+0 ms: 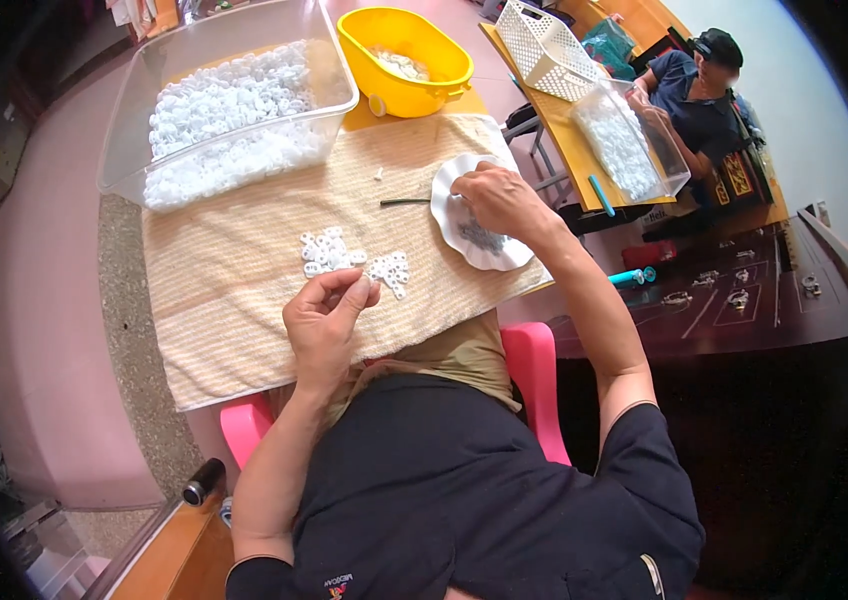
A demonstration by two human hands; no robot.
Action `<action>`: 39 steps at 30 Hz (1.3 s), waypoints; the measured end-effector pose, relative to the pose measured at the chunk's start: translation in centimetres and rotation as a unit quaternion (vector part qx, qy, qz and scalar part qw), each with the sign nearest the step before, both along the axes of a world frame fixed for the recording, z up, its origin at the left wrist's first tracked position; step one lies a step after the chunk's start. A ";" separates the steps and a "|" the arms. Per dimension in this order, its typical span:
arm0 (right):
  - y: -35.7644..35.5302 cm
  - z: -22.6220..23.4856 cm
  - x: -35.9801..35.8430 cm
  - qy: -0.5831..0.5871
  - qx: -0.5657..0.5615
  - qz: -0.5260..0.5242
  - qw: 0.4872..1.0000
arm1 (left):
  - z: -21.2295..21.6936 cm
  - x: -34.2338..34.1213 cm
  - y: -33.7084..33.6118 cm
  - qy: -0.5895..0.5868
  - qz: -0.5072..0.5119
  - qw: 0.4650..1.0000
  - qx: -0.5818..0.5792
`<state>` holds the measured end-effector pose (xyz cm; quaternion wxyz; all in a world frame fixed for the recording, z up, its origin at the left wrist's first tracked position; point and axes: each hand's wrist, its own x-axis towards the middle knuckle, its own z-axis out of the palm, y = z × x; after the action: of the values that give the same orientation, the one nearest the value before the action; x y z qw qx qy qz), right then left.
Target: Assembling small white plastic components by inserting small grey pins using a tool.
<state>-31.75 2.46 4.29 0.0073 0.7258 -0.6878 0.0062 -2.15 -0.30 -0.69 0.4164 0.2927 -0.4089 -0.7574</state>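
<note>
Over the near part of the cloth, my left hand (324, 322) is closed in a pinch, thumb against fingertips; what is between them is too small to make out. Just beyond it lie a loose pile of small white plastic pieces (324, 252) and a smaller cluster of white pieces with dark holes (393, 272). My right hand (502, 205) reaches down into a white wavy-edged dish (492, 258), fingers drawn together. Small grey bits (479, 234) lie in the dish; anything in those fingertips is hidden. A thin dark stick (405, 202) points left from the dish's rim.
A big clear bin (124, 172) of white pieces and a yellow tub (359, 50) stand at the far side of the striped cloth (234, 300). To the right, a person (694, 95) sits by another table with a clear box (679, 178) and a white basket (544, 50).
</note>
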 end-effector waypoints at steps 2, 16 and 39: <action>-0.3 0.2 0.0 -0.001 0.010 0.003 1.000 | 0.0 -0.1 0.0 -0.001 -0.001 1.000 -0.001; 0.7 0.0 0.9 -0.084 -0.081 -0.025 0.993 | 0.0 -0.2 0.3 0.001 -0.004 1.000 0.004; 3.8 -4.1 11.8 -0.727 -0.057 -0.080 0.680 | -0.1 -0.3 0.2 0.000 -0.060 0.998 0.037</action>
<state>-19.93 6.30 0.19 -0.4532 0.4338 -0.5307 0.5699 -2.48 -0.12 -0.82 0.3590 0.2830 -0.3975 -0.7956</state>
